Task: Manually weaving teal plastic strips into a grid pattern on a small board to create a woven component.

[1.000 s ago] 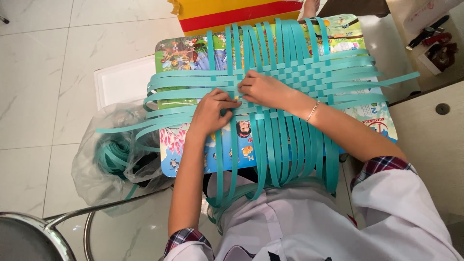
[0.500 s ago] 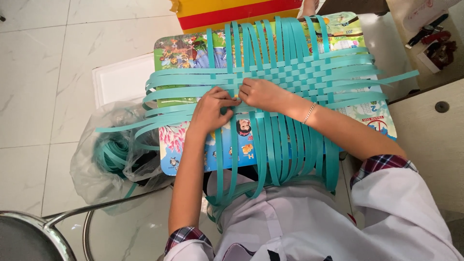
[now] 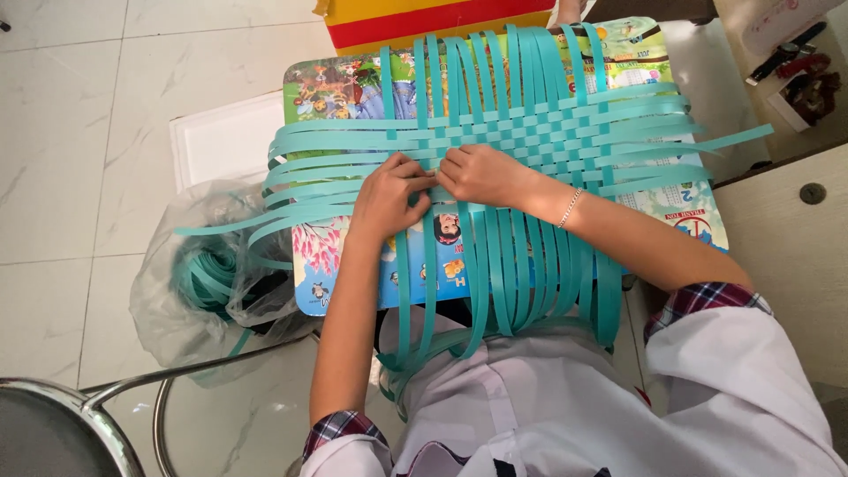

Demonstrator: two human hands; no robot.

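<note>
1. Work in hand: weaving flat teal strips into a mat. The woven patch, a tight over-and-under grid, takes up the far right part of the piece; the near and left parts are loose strips not yet crossed.
2. Position of the piece: the mat lies on a small worktop with a bright cartoon-printed top. The free lengthwise strips run over the near edge onto the person's lap, and the free crosswise strips fan out past the left edge.
3. Left hand: fingers curled down at the near left corner of the woven patch, apparently pinching a strip; which one cannot be told, because the fingertips are hidden.
4. Right hand: knuckles up, just beside the left hand and touching it, pressing on the weave at the same point. A thin bracelet sits on this wrist.
5. Step judged: a crosswise strip is being threaded or tightened at the edge of the finished grid.
6. Next move, as a judgement: lifting alternate lengthwise strips, sliding the crosswise strip under them, then pushing it snug against the row beyond, with one hand holding the grid flat so it does not loosen.
7. Surroundings: a clear plastic bag with more coiled teal strip stands on the tiled floor to the left, near a chrome chair frame.
</note>
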